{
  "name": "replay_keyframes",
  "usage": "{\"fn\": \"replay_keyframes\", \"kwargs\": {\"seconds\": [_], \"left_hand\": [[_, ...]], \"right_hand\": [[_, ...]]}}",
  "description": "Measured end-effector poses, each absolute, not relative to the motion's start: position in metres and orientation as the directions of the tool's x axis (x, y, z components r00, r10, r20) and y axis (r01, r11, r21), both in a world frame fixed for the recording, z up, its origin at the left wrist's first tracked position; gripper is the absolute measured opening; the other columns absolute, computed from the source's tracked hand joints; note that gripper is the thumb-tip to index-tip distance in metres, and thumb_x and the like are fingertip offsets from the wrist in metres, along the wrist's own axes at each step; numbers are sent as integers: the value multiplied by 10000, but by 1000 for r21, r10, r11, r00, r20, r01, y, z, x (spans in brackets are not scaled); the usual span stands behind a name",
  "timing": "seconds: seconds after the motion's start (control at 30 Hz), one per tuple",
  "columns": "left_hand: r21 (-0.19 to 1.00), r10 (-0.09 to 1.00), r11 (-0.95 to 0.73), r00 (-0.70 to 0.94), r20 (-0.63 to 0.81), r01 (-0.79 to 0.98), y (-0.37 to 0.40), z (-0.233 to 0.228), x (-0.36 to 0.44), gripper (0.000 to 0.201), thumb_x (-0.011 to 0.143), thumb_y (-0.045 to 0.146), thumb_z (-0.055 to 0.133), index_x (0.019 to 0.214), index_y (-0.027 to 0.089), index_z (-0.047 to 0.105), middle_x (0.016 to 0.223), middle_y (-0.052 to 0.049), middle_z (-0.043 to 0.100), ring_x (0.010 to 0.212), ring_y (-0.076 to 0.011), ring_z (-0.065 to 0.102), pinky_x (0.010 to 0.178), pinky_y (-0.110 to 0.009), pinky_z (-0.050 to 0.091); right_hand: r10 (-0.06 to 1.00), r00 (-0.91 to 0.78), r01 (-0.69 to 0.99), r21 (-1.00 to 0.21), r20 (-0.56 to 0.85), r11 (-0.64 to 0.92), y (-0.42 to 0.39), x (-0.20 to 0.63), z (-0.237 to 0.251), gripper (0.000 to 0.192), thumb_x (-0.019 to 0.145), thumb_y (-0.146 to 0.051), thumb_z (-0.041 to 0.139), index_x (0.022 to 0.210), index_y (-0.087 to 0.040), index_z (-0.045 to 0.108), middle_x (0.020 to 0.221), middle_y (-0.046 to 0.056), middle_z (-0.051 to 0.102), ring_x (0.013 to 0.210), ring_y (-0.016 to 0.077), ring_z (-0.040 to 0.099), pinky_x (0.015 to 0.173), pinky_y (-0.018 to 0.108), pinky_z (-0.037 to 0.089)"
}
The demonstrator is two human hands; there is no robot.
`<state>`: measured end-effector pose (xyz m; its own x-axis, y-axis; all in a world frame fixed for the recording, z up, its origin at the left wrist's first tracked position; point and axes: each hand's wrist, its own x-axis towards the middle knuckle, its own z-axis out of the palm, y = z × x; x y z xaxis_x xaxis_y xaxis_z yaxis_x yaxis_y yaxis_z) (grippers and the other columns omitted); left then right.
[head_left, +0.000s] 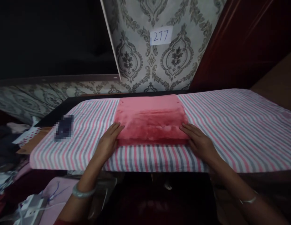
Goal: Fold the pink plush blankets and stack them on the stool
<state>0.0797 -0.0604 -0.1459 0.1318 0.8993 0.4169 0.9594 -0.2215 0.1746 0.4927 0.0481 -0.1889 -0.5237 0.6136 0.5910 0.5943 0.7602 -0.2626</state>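
Pink towel (pixel 151 117), folded, lies mid-surface (pixel 230 125) on striped cloth. Left hand (pixel 109 142) and right hand (pixel 199 140) flat, open, pressing its near corners. Open room both sides. Wall label (pixel 161 35) reads "277".

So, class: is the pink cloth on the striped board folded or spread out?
Folded: the pink cloth shows a thick doubled near edge, between the left hand and the right hand.
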Motion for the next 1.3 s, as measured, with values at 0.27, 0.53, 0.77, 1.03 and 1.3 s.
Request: {"fn": "replay_keyframes", "kwargs": {"seconds": [0.27,0.53,0.77,1.03,1.3], "left_hand": [[305,907,-295,165,388,905,-73,-138,67,559,809,147,527,1355,215,622,1439,-110,589,1376,-299,505,1123,-527,441],[158,901,-144,64,428,977,-18,-77,112,635,951,489,491,1523,222,426,1639,-115,306,1527,-319,220,1223,-575,165],[83,996,42,-48,70,996,18,-140,123,783,926,663,471,1593,314,257,1694,-102,83,1540,-413,21,1139,-719,188],[216,994,0,-23,103,976,19,-143,108,703,932,566,513,1564,309,342,1693,-92,114,1543,-401,53,1137,-720,179],[586,893,264,-423,152,766,15,-135,51,777,814,511,602,1405,17,500,1220,-256,670,1142,-424,645,929,-500,532]], "right_hand": [[576,-507,571,-252,641,782,39,499,-185,441,961,-249,530,1398,-277,584,1372,69,641,1377,324,487,1093,584,457],[597,-539,662,-141,594,736,75,431,-116,591,1013,-498,423,1551,-257,379,1569,100,432,1487,361,290,1152,619,316],[729,-572,776,-39,376,629,99,405,-174,620,990,-602,408,1531,-301,424,1620,87,344,1491,422,236,1118,700,263],[748,-537,726,-238,390,645,106,408,-178,592,961,-576,489,1495,-320,478,1618,62,352,1501,399,222,1155,682,211],[981,-53,588,-788,184,180,123,464,-182,717,887,-562,549,1483,-171,466,1337,162,627,1202,317,616,1020,470,488]]}}
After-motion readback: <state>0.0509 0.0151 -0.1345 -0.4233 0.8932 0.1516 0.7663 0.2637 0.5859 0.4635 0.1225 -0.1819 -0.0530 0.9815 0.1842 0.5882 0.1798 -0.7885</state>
